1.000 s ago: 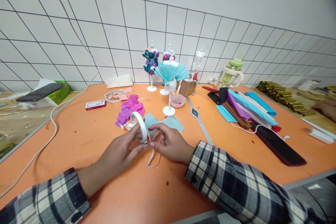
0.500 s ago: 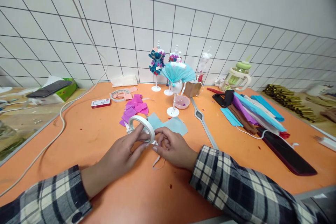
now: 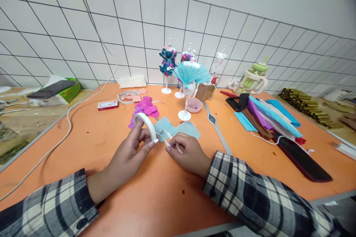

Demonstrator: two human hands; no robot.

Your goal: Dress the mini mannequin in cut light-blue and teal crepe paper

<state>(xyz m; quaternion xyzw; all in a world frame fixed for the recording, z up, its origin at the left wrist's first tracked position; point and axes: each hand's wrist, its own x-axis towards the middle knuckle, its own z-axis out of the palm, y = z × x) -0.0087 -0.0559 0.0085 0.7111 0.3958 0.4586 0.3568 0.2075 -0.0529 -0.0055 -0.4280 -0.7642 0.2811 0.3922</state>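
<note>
Orange tabletop (image 3: 133, 200) bears an illegibly labelled box (image 3: 108, 106); left hand (image 3: 126, 157) grips tape roll (image 3: 151, 127), right hand (image 3: 189, 155) pinches white strip (image 3: 166, 142).

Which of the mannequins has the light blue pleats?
The front mannequin. Behind it, the left one shows mostly teal, the middle one purple, the right one white.

No lettering can be read; on the red-and-white box (image 3: 108, 106) beyond the left hand (image 3: 128, 152), small print is seen but cannot be made out.
</note>
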